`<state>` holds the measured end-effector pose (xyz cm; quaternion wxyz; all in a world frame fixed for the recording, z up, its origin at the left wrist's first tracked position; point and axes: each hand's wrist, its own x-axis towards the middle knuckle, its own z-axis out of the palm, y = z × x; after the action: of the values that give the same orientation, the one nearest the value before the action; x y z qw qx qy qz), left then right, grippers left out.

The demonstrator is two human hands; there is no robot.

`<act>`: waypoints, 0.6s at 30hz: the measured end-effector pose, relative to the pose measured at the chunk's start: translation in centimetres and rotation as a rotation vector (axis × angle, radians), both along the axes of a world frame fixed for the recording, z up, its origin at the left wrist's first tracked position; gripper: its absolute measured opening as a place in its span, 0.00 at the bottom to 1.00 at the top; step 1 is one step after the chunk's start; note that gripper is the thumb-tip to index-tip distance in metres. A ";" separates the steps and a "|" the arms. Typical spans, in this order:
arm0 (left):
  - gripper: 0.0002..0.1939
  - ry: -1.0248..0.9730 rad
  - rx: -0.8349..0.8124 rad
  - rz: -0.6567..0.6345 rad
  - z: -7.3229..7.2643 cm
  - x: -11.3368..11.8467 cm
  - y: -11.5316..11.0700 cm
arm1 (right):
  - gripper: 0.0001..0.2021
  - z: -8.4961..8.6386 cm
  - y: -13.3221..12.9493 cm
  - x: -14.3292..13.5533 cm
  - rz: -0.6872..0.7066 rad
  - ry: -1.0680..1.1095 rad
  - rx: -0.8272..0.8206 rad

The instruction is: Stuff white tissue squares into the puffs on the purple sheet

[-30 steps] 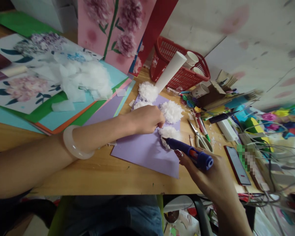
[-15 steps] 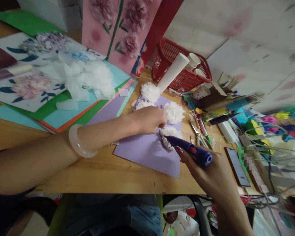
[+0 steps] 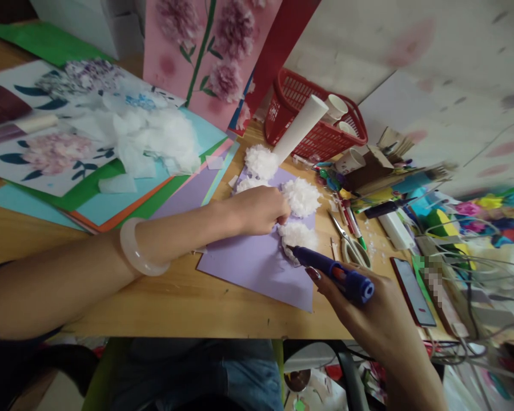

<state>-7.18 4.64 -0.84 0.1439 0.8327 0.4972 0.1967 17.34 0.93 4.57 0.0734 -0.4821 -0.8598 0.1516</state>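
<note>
My left hand [image 3: 263, 210] is closed above the purple sheet [image 3: 248, 268], its fingers curled down among white paper flowers; what it pinches is too small to name. My right hand [image 3: 364, 311] is wrapped round a dark blue pen-like tool [image 3: 332, 268]. The tool's tip touches or nearly touches the lower edge of the nearest white flower [image 3: 298, 235]. Another white flower [image 3: 301, 197] lies just beyond it, and a further one [image 3: 261, 161] sits at the sheet's far corner. One more is partly hidden behind my left hand.
Scissors [image 3: 349, 242], pens and a phone [image 3: 413, 291] lie to the right. A red basket [image 3: 317, 142] with cups stands at the back, a white roll [image 3: 302, 128] leaning on it. Coloured papers and white tissue [image 3: 154, 134] cover the left, beside a pink flower picture [image 3: 165, 74].
My right hand and the blue tool have shifted slightly down and to the right, the tip moving a little lower on the flower. My left hand has stayed in place.
</note>
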 end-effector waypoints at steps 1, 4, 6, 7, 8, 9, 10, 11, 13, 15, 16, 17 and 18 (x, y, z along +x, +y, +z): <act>0.17 -0.001 -0.007 0.000 0.0 0.0 0.0 | 0.21 0.1 0.0 0.1 -0.003 -0.004 0.000; 0.17 -0.005 -0.010 -0.002 0.0 0.0 0.0 | 0.21 0.0 -0.1 0.1 -0.013 0.014 0.019; 0.16 -0.007 0.014 -0.005 -0.1 0.0 0.1 | 0.21 -0.2 0.0 0.1 -0.017 0.027 0.042; 0.16 -0.009 0.030 -0.008 -0.1 0.0 0.1 | 0.21 -0.3 0.0 0.1 -0.015 0.024 0.047; 0.16 -0.012 0.046 -0.011 -0.2 0.0 0.0 | 0.21 -0.3 0.0 0.2 -0.010 0.018 0.042; 0.15 -0.016 0.058 -0.015 -0.2 0.0 0.0 | 0.21 -0.4 -0.1 0.3 -0.006 0.014 0.033; 0.15 -0.021 0.064 -0.019 -0.3 0.0 0.0 | 0.21 -0.4 -0.1 0.5 -0.008 0.015 0.023; 0.15 -0.027 0.066 -0.022 -0.3 0.0 0.0 | 0.20 -0.4 -0.2 0.7 -0.014 0.022 0.016; 0.16 -0.034 0.064 -0.023 -0.4 0.0 0.1 | 0.20 -0.3 -0.3 0.9 -0.035 0.049 0.017; 0.15 -0.032 0.066 -0.019 -0.5 0.0 0.1 | 0.20 -0.4 -0.3 0.9 -0.050 0.074 0.031; 0.15 -0.030 0.068 -0.017 -0.5 0.0 0.1 | 0.20 -0.4 -0.2 0.7 -0.054 0.086 0.038; 0.15 -0.027 0.069 -0.016 -0.6 0.0 0.1 | 0.20 -0.5 -0.2 0.5 -0.062 0.094 0.046; 0.16 -0.023 0.066 -0.017 -0.6 0.0 0.1 | 0.21 -0.6 -0.1 0.3 -0.075 0.099 0.056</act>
<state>-7.14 4.79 -1.43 0.1236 0.8388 0.4818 0.2216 17.66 0.84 3.99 0.1347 -0.5037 -0.8403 0.1482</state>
